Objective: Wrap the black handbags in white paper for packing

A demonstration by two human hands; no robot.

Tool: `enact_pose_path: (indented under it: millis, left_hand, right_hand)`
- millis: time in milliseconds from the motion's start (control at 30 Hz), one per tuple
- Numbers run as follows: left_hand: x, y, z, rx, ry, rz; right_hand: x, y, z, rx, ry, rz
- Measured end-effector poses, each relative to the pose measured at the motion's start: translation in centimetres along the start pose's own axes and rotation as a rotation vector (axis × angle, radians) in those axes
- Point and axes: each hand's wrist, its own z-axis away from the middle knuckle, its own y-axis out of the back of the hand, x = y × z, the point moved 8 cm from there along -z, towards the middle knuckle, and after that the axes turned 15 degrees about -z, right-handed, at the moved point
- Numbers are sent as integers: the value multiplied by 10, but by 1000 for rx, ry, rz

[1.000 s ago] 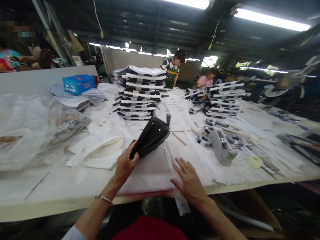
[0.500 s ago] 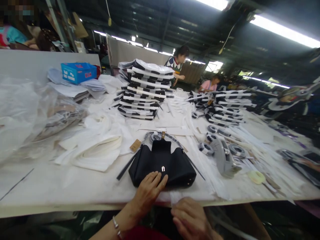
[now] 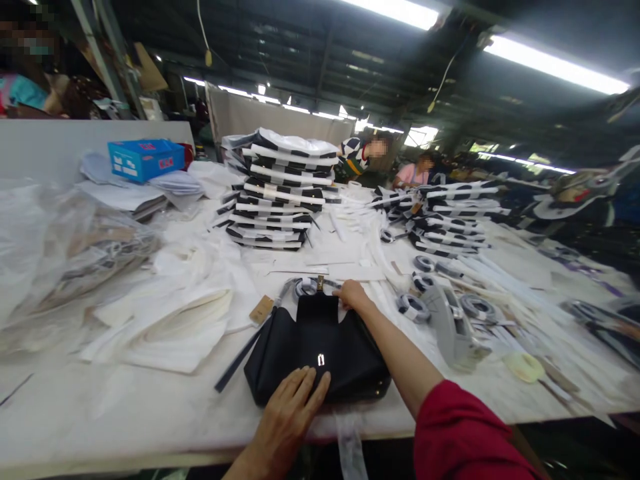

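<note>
One large workshop, dim under the roof; strip lights (image 3: 555, 63) bright overhead, co-worker in pink (image 3: 409, 175) beyond the far side.

Table (image 3: 150, 413): wide, whitish top, loose sheeting about. Prob. low friction, so bag may skid if pushed. Tall stack (image 3: 280, 193) of black/white wrapped bundles at back; shorter stack (image 3: 455, 213) to its R. Cloudy plastic (image 3: 40, 247) far L, folded white sheet (image 3: 165, 327) nearer.

Bag (image 3: 317, 343): black, near table's front edge, flap laid back away from wearer. Sides slope in and front dips; est. soft w/ some body, light to med. wt. Face looks smooth, leather-like: may slip a bit under dry fingers & mark easily. Best hold (est.): both side ends, or one palm under base; flap alone prob. creases, poor lift pt.

Tape dispenser (image 3: 445, 320), grey, R of bag, apart. Blue box (image 3: 147, 160) back L.

L hand (image 3: 295, 400): laid flat on bag's lower front, fingers nearly straight, slightly spread, nothing gripped. R hand (image 3: 350, 293): reaches past bag to its back edge, beside flap, fingers bent; can't tell if pinching anything, tips hidden.

Dark strap (image 3: 243, 353) trails off bag's L side; brown tag (image 3: 261, 310) near it. Smallest: metal clasp (image 3: 321, 283) at flap end, metal plate (image 3: 321, 360) just beyond L fingertips; both likely scratch-prone, keep grip off.
</note>
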Motion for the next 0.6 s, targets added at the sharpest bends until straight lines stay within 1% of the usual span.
enact_pose_path:
  millis: [133, 267, 467, 600]
  left_hand:
    - [-2, -1, 1, 1, 23, 17]
    - [-6, 0, 1, 9, 74, 51]
    - [-3, 0, 1, 5, 38, 16]
    - [-4, -1, 0, 3, 54, 35]
  right_hand:
    - [16, -19, -24, -81, -158, -129]
    - [22, -26, -32, -154, -234, -222]
    - [22, -39, -22, -246, -259, -429]
    - [22, -38, -13, -224, -209, -605]
